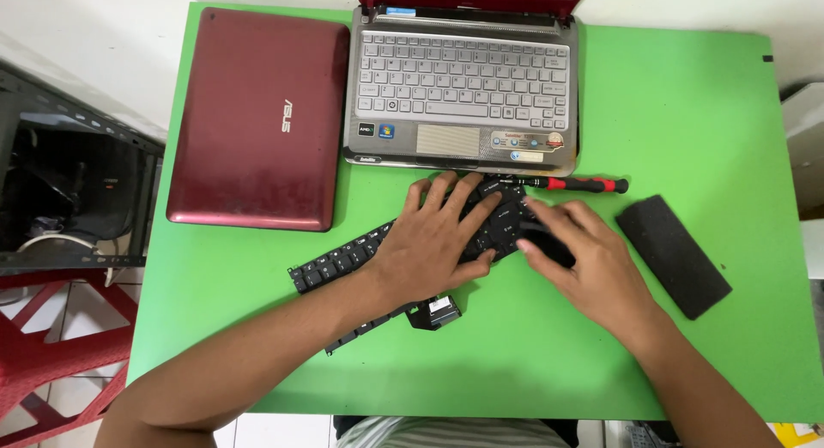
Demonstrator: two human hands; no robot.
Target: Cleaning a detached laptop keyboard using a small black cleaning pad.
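Nearest you, low in the frame, your two forearms reach up across the green worktop [687,113]. Just above your left wrist, a flat ribbon cable with a small connector [436,311] trails off the lower edge of the loose black keyboard [343,257], which lies slanting from centre-left up toward the middle of the frame.

Your left hand [433,242] lies flat on the keyboard with its fingers spread, pressing it down rather than gripping it. Your right hand [584,259] rests on the keyboard's right end, fingers together and curled over the edge; whether they pinch anything I cannot tell.

By my judgement you are handling the detached keyboard, steadying it before lifting or turning it. The next move calls for care with the ribbon so it neither folds nor snags.

Right of your right hand lies a black rectangular pad [674,255]. Just beyond your fingertips sits a red-handled screwdriver [575,184]. Farther up, an open silver laptop [463,87] stands at top centre, and a closed maroon laptop [257,118] at upper left.
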